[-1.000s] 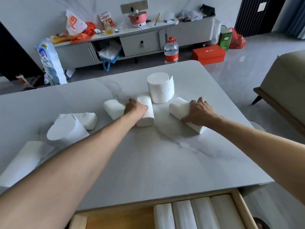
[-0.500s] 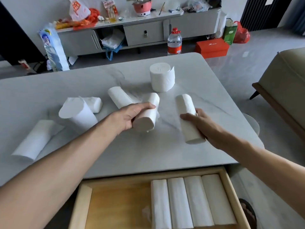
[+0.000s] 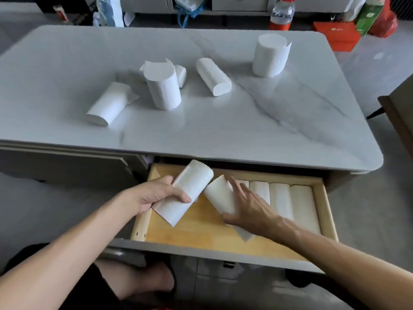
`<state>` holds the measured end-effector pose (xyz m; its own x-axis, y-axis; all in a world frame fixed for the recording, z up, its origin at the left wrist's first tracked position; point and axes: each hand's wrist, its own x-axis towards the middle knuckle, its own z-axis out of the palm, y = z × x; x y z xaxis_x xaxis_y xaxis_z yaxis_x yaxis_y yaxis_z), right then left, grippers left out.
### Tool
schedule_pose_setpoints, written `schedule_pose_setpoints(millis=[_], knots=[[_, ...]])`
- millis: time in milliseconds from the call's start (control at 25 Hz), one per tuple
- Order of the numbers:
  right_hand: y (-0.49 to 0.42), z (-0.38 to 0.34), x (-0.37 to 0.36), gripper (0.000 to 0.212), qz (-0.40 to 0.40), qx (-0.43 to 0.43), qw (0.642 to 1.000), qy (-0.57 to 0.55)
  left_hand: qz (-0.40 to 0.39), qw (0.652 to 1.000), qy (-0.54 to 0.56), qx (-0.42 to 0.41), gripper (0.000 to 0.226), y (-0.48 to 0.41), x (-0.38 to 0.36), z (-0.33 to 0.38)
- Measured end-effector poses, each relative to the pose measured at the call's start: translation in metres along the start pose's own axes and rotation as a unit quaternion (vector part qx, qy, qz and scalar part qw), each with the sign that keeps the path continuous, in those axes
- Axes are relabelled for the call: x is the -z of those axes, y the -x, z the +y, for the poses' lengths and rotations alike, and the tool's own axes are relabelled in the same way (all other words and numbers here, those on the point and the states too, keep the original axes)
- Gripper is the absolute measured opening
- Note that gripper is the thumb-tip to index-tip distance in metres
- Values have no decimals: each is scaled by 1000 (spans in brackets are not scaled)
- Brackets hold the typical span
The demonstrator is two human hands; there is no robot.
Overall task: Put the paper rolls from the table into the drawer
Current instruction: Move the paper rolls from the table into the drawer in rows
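The wooden drawer (image 3: 207,236) stands pulled out under the marble table (image 3: 223,126). My left hand (image 3: 156,194) grips a white paper roll (image 3: 185,191), tilted over the drawer's left part. My right hand (image 3: 248,206) holds a second roll (image 3: 220,195) low in the drawer, next to several rolls (image 3: 290,204) lined up at its right side. On the table stand two upright rolls, one at centre left (image 3: 163,86) and one at far right (image 3: 269,55). Two more lie flat, one at the left (image 3: 107,104) and one in the middle (image 3: 213,76). A small roll (image 3: 181,73) is half hidden behind the centre one.
Beyond the table's far edge are a water bottle (image 3: 282,13), an orange box (image 3: 337,35) and bags on the floor. A sofa corner (image 3: 400,117) sits at the right. My knee (image 3: 143,285) is below the drawer front.
Both hands lifted a roll each off the table and brought them down into the open drawer. The view tilted downward toward the drawer.
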<state>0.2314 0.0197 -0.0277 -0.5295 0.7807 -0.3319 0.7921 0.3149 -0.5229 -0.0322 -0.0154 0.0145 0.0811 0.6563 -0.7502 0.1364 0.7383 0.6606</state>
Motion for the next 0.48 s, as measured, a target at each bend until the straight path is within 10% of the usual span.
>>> schedule_pose_setpoints(millis=[200, 480], knots=[[-56, -13, -59, 93, -16, -134, 989, -63, 87, 991, 61, 80, 69, -40, 14, -38], [-86, -33, -118, 81, 41, -200, 971, 127, 132, 979, 110, 114, 64, -94, 13, -71]])
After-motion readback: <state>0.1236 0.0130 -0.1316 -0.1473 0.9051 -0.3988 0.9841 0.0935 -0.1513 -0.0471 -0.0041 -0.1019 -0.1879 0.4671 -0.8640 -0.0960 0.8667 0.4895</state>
